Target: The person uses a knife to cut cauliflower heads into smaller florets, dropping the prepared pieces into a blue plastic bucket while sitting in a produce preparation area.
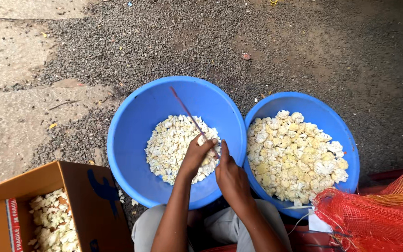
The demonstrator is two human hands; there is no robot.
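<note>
From my remote seat I see both hands meeting over the near edge of the left blue basin [131, 154]. The left hand [197, 156] is closed around a small pale cauliflower piece [203, 140], fingertips pinching it, while the right hand [229, 175] is clamped on a thin knife [190, 116] whose narrow blade slants up and left across the basin, its lower end meeting the piece (the handle itself is hidden inside the fist, so I can't see it). Below the hands, the left basin holds a shallow heap of small cut pieces [173, 144], creamy white and fine. Touching its right side stands the right blue basin [341, 126], filled with larger cauliflower florets [295, 156], yellowish white. At the lower left an open cardboard box [78, 186] holds pale stem trimmings [52, 221]. At the lower right a red mesh sack [378, 217] lies bunched against the right basin's rim. Both basins sit on gravel ground [304, 46], with a concrete slab [10, 112] to the left.
</note>
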